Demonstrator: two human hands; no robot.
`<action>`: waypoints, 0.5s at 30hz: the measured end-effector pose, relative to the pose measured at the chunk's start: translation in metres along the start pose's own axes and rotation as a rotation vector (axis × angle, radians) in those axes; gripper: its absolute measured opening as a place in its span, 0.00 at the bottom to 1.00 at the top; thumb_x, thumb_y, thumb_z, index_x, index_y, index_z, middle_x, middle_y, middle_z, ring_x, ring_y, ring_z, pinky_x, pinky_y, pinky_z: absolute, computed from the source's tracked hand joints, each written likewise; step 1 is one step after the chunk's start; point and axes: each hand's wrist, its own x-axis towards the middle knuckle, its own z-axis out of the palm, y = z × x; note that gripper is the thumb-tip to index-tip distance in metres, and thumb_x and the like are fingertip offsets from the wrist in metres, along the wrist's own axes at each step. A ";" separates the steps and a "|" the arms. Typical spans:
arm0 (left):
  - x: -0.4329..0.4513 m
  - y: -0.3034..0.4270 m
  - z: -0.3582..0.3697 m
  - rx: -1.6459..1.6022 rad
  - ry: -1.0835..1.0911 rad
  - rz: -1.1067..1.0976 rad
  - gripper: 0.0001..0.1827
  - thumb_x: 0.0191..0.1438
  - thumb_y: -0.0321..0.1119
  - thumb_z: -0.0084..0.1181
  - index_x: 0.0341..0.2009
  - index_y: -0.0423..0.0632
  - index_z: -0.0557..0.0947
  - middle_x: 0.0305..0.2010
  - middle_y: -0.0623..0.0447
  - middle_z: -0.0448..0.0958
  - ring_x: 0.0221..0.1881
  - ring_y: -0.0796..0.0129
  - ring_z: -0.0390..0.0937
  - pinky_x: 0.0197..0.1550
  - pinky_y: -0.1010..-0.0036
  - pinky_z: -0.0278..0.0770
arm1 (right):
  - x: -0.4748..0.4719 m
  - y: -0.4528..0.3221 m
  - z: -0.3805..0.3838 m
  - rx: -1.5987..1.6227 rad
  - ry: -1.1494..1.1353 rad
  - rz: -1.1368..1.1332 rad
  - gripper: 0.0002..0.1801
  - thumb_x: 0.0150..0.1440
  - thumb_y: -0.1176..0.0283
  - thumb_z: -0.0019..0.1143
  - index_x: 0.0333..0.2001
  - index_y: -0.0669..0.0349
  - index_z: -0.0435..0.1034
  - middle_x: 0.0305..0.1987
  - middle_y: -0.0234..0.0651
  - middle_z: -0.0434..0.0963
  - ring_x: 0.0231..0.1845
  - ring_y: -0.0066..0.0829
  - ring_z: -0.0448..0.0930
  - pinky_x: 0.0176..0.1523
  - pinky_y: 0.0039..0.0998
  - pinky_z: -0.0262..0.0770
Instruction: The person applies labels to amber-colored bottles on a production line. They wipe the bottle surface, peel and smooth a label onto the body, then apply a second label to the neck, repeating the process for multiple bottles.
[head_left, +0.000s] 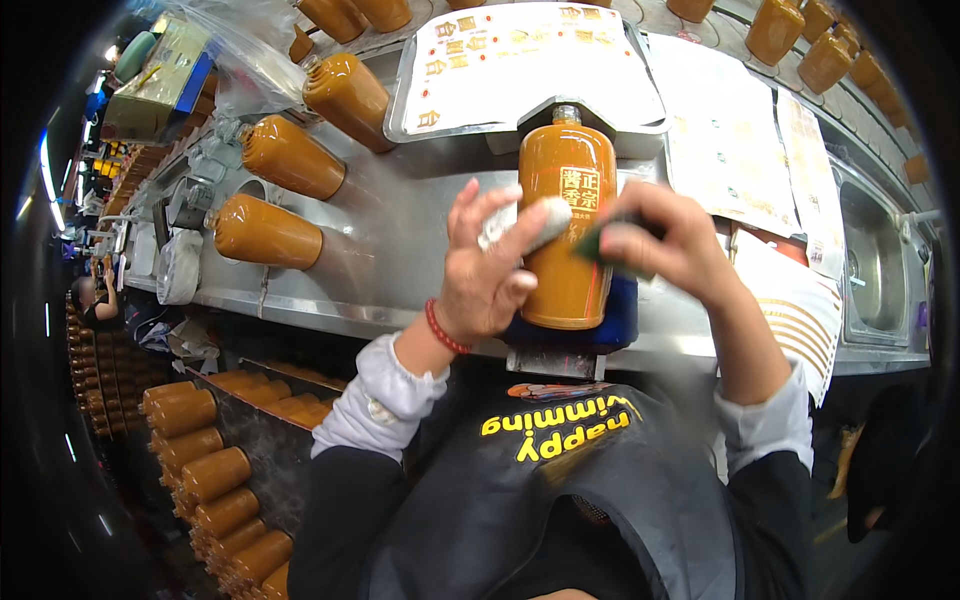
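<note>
An amber-brown glazed bottle (566, 292) lies on its back before me, its neck pointing away into a dark notched holder (611, 124) and its body over a blue pad (624, 319). Gold characters mark its upper face. My left hand (491, 262), with white wrapping on some fingers, is spread at the bottle's left side; whether it presses on the glass I cannot tell. Between the thumb and fingers of my right hand (667, 240), blurred, is a dark green flat piece (592, 246) at the bottle's right side. Sheets of gold decals (517, 75) lie on a metal tray beyond the neck.
Three brown bottles (281, 231) lie on the steel bench at left. More decal sheets (735, 142) and a steel sink (874, 255) are at right. Bottles (776, 30) stand along the far side; racked bottles (217, 472) fill the lower left. A person (101, 300) is far left.
</note>
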 end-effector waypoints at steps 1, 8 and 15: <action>0.010 -0.011 0.000 0.017 0.030 0.034 0.30 0.69 0.53 0.42 0.61 0.41 0.77 0.58 0.45 0.78 0.63 0.50 0.68 0.70 0.51 0.56 | 0.009 0.009 0.000 0.099 0.121 0.140 0.10 0.57 0.73 0.68 0.40 0.63 0.76 0.32 0.33 0.78 0.34 0.23 0.76 0.38 0.24 0.71; 0.064 -0.054 0.006 -0.782 -0.034 -0.754 0.21 0.68 0.43 0.50 0.52 0.38 0.80 0.48 0.47 0.83 0.47 0.66 0.80 0.51 0.71 0.77 | 0.022 -0.021 0.007 -0.109 -0.082 -0.057 0.06 0.59 0.76 0.64 0.40 0.64 0.75 0.31 0.30 0.75 0.33 0.19 0.74 0.37 0.21 0.69; 0.114 -0.087 0.070 -1.185 -0.397 -0.948 0.18 0.53 0.47 0.66 0.39 0.46 0.87 0.34 0.53 0.84 0.31 0.71 0.80 0.31 0.73 0.77 | -0.013 0.003 -0.018 -0.161 0.264 0.079 0.06 0.62 0.75 0.59 0.41 0.66 0.73 0.33 0.27 0.73 0.33 0.19 0.72 0.37 0.19 0.67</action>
